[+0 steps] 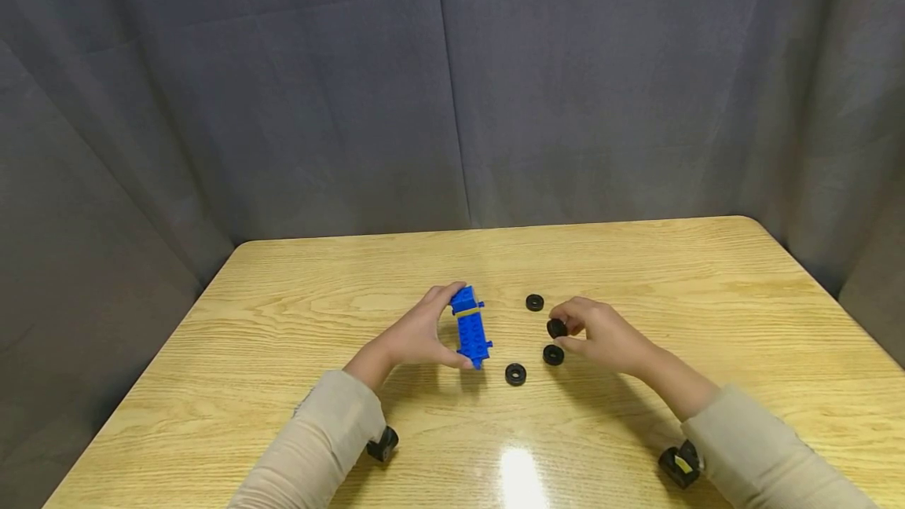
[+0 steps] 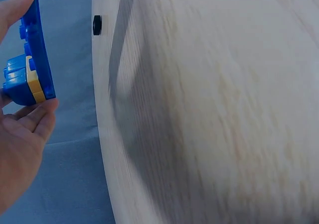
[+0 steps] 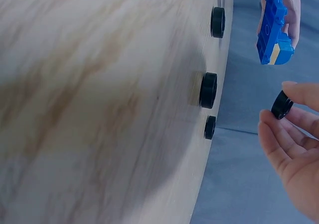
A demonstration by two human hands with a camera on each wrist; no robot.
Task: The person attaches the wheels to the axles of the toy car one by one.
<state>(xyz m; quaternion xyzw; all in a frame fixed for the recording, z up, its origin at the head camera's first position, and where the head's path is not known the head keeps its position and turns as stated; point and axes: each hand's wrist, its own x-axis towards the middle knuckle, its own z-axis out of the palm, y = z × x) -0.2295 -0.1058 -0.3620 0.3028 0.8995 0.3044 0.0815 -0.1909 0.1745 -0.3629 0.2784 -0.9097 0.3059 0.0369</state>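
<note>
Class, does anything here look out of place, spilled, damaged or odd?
Nothing stands out: three black wheels lie flat on the table, the right hand pinches a fourth wheel, and the left hand holds a blue brick toy.

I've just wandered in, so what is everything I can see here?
Brick model: 1, blue with yellow stripe, in the left hand
Held ring: 1, black, pinched by the right hand
Loose rings: 3, black, on the table
Table: 1, light brown, below the hands
Curtain: panel count unclear, grey, around the table
Small devices: 2, mostly black, by the sleeves
Sleeves: 2, beige, on the arms
Hands: 2, bare, above the table
</note>
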